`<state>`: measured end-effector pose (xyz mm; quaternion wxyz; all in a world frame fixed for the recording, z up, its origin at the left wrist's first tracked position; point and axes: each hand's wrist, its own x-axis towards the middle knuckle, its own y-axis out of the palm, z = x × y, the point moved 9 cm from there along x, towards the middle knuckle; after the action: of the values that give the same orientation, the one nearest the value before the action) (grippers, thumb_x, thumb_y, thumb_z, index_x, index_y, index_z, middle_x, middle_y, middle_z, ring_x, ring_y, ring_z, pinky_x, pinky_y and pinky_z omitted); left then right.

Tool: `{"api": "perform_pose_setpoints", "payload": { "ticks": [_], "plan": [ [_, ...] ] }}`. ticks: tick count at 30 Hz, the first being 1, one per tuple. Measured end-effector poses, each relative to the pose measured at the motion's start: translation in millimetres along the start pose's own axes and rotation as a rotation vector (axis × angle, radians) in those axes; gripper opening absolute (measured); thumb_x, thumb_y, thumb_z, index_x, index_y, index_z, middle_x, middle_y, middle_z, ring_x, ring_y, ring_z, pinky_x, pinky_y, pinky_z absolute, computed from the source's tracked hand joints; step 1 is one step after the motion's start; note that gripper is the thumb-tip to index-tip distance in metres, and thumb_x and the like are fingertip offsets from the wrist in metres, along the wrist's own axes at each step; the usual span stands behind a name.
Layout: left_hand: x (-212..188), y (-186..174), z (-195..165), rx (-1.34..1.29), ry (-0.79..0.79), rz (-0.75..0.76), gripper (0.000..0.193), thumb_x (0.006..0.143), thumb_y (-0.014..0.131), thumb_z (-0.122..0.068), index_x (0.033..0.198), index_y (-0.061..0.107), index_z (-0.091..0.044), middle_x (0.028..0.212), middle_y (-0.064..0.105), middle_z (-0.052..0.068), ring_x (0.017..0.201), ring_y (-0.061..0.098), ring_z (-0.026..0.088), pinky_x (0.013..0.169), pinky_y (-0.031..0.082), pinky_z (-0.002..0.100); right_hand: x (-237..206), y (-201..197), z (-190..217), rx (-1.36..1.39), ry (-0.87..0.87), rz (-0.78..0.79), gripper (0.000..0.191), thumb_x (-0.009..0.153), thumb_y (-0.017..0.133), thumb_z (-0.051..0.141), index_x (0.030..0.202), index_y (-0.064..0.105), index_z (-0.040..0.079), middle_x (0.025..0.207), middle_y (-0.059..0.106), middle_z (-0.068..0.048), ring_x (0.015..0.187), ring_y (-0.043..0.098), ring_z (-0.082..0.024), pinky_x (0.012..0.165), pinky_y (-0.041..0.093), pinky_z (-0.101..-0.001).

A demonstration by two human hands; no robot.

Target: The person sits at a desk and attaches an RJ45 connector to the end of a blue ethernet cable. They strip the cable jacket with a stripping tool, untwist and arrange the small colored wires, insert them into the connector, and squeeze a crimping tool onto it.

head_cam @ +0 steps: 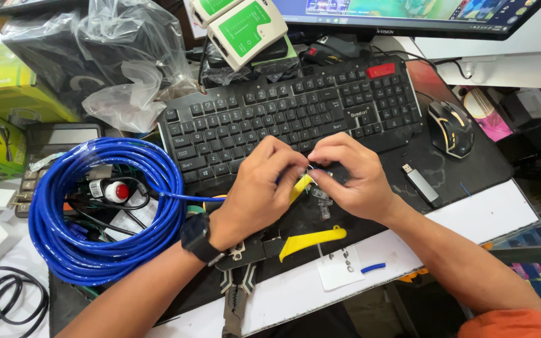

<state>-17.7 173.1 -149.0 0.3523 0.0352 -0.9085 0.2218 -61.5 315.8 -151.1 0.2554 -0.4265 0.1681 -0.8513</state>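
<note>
Left hand pinches the blue cable end with a yellow tool; right hand pinches at the tip, fingertips meeting over the keyboard edge. Cable runs left to its coil, so left hand is nearer.

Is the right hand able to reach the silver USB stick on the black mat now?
Probably yes. The USB stick lies just right of the right hand, with bare mat between them. But its fingers are pinching the small cable end, so they are busy.
</note>
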Motion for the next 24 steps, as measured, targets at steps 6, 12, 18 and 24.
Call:
{"api": "perform_pose_setpoints", "payload": {
  "ticks": [6, 12, 18, 24],
  "plan": [
    [1.1, -1.5, -14.1, 0.016, 0.018, 0.002, 0.014, 0.092, 0.072, 0.001, 0.104, 0.067, -0.004, 0.092, 0.066, 0.009, 0.085, 0.067, 0.025, 0.074, 0.053, 0.034, -20.4, 18.5, -46.2, 0.488, 0.452, 0.125, 0.018, 0.097, 0.069, 0.002, 0.115, 0.067, 0.0, 0.103, 0.068, -0.005, 0.09, 0.063, -0.009, 0.077, 0.052, -0.0251],
    [6.5, 6.7, 3.1, -0.177, -0.233, 0.123, 0.016, 0.089, 0.07, -0.001, 0.105, 0.067, -0.004, 0.09, 0.069, 0.008, 0.078, 0.072, 0.023, 0.067, 0.057, 0.031, -20.8, 24.7, -51.5, 0.622, 0.453, 0.214, 0.015, 0.097, 0.069, 0.0, 0.112, 0.065, -0.001, 0.103, 0.067, -0.002, 0.095, 0.064, -0.008, 0.085, 0.053, -0.025],
    [11.8, -5.8, -17.6, 0.129, -0.005, 0.192, 0.01, 0.091, 0.074, -0.007, 0.098, 0.067, -0.004, 0.089, 0.064, 0.01, 0.082, 0.066, 0.028, 0.07, 0.053, 0.038, -20.4, 21.7, -49.8, 0.554, 0.428, 0.225, 0.012, 0.097, 0.069, 0.0, 0.109, 0.067, -0.001, 0.101, 0.066, -0.002, 0.09, 0.061, -0.007, 0.079, 0.051, -0.0241],
    [5.9, -4.6, -52.9, 0.458, 0.399, 0.205, 0.015, 0.085, 0.07, -0.006, 0.099, 0.065, -0.002, 0.099, 0.058, 0.01, 0.093, 0.06, 0.027, 0.08, 0.051, 0.039, -25.8, 21.4, -55.0, 0.631, 0.511, 0.239, 0.012, 0.097, 0.07, 0.004, 0.106, 0.068, -0.002, 0.099, 0.064, -0.003, 0.089, 0.059, -0.008, 0.077, 0.049, -0.0247]
  ]
}}
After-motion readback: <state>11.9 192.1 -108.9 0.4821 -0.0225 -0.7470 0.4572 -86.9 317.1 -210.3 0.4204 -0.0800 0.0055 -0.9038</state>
